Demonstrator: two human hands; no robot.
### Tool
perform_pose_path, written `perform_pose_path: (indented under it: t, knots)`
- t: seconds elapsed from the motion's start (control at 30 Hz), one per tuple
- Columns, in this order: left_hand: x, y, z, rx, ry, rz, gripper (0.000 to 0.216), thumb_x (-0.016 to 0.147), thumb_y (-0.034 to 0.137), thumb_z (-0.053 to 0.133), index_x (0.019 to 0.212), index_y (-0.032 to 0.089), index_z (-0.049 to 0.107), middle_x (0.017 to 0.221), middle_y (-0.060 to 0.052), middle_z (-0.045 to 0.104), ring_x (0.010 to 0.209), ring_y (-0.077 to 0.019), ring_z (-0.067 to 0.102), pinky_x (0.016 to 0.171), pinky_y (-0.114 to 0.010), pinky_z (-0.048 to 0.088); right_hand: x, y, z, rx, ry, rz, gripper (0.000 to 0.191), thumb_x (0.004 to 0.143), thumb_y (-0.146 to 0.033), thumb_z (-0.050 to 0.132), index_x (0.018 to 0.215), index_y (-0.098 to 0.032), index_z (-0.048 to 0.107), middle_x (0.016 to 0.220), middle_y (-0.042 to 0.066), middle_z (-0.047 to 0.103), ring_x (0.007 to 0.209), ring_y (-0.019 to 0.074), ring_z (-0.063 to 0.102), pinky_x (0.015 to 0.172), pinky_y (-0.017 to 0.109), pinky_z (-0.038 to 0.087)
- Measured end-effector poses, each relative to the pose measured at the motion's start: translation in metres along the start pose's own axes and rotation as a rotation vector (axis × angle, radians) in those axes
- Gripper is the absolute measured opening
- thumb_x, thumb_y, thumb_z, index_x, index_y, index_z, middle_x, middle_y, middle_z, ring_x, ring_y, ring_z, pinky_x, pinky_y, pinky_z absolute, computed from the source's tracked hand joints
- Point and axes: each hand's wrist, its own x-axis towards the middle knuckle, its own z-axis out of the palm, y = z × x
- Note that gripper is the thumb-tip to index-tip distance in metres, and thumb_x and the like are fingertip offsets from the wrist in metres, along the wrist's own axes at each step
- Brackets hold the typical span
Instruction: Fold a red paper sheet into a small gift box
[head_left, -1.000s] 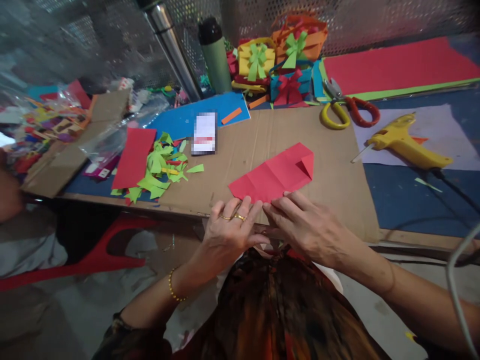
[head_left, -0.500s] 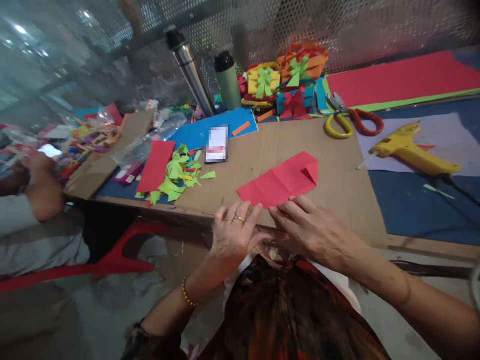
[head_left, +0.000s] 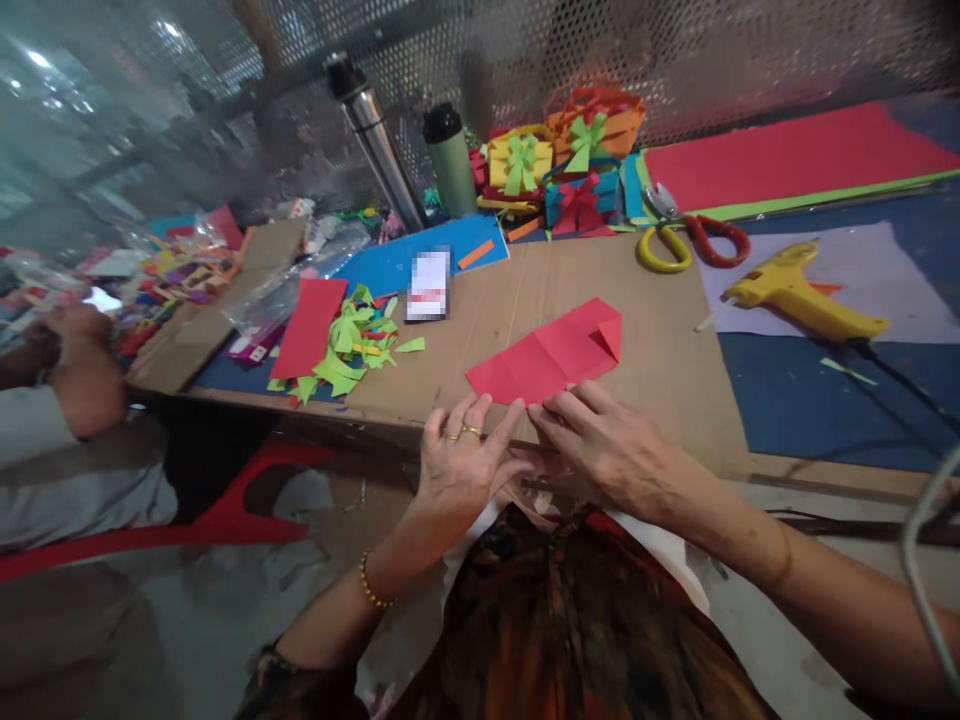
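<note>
A creased sheet of red paper (head_left: 551, 348) lies on the cardboard, with one corner at its right end folded up. At its near edge, my left hand (head_left: 465, 450) rests its fingertips on the paper, thumb tucked lower by the table edge. Close beside it, my right hand (head_left: 611, 450) has its fingers bent and pressed along the same edge. Both hands grip the paper there; my fingers hide part of that edge. Scissors (head_left: 684, 222) with one yellow and one red handle lie beyond the paper, and a yellow glue gun (head_left: 810, 295) lies to the right.
The cardboard sheet (head_left: 675, 370) covers the table's near part. Green paper scraps (head_left: 349, 345) and a red piece (head_left: 307, 325) lie left. A steel flask (head_left: 382, 150), a green bottle (head_left: 452, 165) and small paper baskets (head_left: 520, 160) stand behind. A co-worker's hand (head_left: 79, 330) is far left.
The view has shifted slightly, so the table things appear a little further left. My hands keep to the near edge of the red paper; its shape looks about the same.
</note>
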Motion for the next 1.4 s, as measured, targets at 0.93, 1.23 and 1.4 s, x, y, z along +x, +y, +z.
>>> perform_pose_path:
  t: [0.93, 1.23, 1.4]
  knots:
    - [0.000, 0.017, 0.005, 0.010, -0.041, -0.062, 0.057, 0.090, 0.039, 0.077, 0.141, 0.014, 0.065, 0.135, -0.023, 0.069, 0.124, -0.0362, 0.064, 0.102, -0.046, 0.045, 0.031, 0.015, -0.020, -0.040, -0.251, 0.029, 0.015, 0.094, -0.017, 0.056, 0.100, -0.015, 0.070, 0.088, 0.009, 0.062, 0.076, 0.0201, 0.050, 0.064, 0.033, 0.026]
    - [0.002, 0.016, 0.003, -0.034, -0.018, -0.083, 0.050, 0.093, 0.042, 0.073, 0.136, 0.017, 0.068, 0.130, -0.021, 0.070, 0.123, -0.0349, 0.064, 0.102, -0.046, 0.047, 0.073, 0.040, -0.026, 0.220, -0.417, 0.198, 0.026, 0.098, -0.031, 0.050, 0.088, -0.016, 0.068, 0.084, 0.007, 0.069, 0.067, 0.0141, 0.051, 0.060, 0.030, 0.027]
    - [0.001, 0.017, 0.003, -0.042, -0.018, -0.091, 0.052, 0.095, 0.040, 0.071, 0.141, 0.017, 0.065, 0.131, -0.022, 0.069, 0.124, -0.0359, 0.063, 0.103, -0.047, 0.047, 0.103, 0.066, -0.012, 0.455, -0.697, 0.270, 0.006, 0.084, -0.023, 0.065, 0.088, -0.019, 0.066, 0.081, 0.002, 0.071, 0.067, 0.0127, 0.059, 0.061, 0.024, 0.035]
